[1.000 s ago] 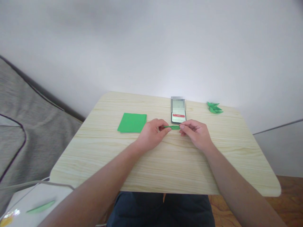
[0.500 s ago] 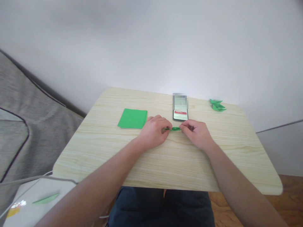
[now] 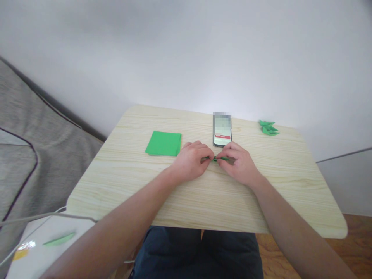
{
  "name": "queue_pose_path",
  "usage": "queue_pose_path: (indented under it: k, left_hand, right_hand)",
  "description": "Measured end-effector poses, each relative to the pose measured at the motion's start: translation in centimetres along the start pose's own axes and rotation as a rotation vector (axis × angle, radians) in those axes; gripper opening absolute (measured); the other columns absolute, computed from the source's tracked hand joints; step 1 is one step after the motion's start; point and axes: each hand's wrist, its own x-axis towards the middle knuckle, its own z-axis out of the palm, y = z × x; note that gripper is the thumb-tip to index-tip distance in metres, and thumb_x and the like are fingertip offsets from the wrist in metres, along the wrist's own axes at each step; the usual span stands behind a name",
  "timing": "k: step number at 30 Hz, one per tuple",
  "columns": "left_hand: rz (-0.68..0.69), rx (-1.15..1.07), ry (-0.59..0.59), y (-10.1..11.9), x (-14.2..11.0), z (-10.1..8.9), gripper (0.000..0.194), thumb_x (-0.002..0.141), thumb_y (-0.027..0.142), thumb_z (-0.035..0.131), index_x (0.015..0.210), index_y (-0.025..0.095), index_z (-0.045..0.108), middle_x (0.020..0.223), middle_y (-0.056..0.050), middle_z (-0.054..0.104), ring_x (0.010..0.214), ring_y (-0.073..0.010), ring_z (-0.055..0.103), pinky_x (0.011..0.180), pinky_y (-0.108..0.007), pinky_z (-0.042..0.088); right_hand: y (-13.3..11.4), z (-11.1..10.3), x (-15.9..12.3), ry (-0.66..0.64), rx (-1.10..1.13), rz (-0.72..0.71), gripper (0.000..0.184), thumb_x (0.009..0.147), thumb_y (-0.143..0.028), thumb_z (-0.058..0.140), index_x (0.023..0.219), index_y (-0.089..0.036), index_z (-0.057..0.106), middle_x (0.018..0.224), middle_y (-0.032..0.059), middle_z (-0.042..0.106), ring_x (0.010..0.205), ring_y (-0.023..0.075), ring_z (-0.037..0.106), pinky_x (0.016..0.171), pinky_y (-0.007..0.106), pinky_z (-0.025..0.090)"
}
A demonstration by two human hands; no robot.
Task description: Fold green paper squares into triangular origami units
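Between my two hands, low over the table, is a narrow folded green paper (image 3: 215, 159), mostly covered by fingers. My left hand (image 3: 194, 159) pinches its left part between thumb and fingers. My right hand (image 3: 237, 162) pinches it near the middle, and a green tip shows behind the right fingers. The fingertips of both hands almost meet. Just beyond them lies a phone (image 3: 222, 140) with a lit screen, its top blurred out. To the left of my left hand rests a stack of green square paper (image 3: 164, 143).
Several folded green paper pieces (image 3: 269, 128) sit at the table's back right. The pale wooden table (image 3: 122, 174) meets a white wall (image 3: 186, 58). At lower left, a green paper piece (image 3: 59, 239) lies on a white surface beside a cable (image 3: 52, 214) and grey fabric (image 3: 49, 155).
My right hand has slid left along the folded green paper, closing the gap to my left hand. My left hand keeps its pinch. The whole view has shifted slightly.
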Motion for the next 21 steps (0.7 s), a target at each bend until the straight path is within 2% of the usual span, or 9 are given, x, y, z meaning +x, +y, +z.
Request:
queue_pose_path:
  k: [5,11,21]
  left_hand:
    - [0.005,0.014,-0.009,0.08,0.01,-0.13,0.017,0.089,0.012,0.058,0.09,0.023,0.071,0.093,-0.003,0.075,0.098,-0.0238,0.063,0.087,-0.038,0.042]
    - [0.011,0.009,-0.027,0.24,0.04,-0.27,0.017,0.088,0.012,0.058,0.09,0.022,0.07,0.095,-0.004,0.075,0.099,-0.024,0.063,0.088,-0.038,0.041]
    - [0.002,-0.005,-0.019,0.0,-0.1,-0.05,0.013,0.087,0.013,0.062,0.092,0.022,0.071,0.092,-0.002,0.075,0.098,-0.0237,0.064,0.089,-0.039,0.043]
  right_hand:
    - [0.06,0.3,-0.06,0.0,-0.028,0.018,0.019,0.082,-0.014,0.07,0.093,-0.026,0.079,0.095,0.0041,0.067,0.089,0.0216,0.066,0.08,0.038,0.054]
    - [-0.21,0.65,-0.02,0.015,-0.061,0.069,0.01,0.085,-0.02,0.07,0.089,-0.025,0.078,0.094,0.0054,0.067,0.09,0.0225,0.066,0.078,0.037,0.054]
    - [-0.05,1.05,0.14,-0.007,-0.12,0.077,0.012,0.08,-0.018,0.073,0.089,-0.024,0.077,0.09,0.0043,0.067,0.089,0.0226,0.065,0.08,0.038,0.052]
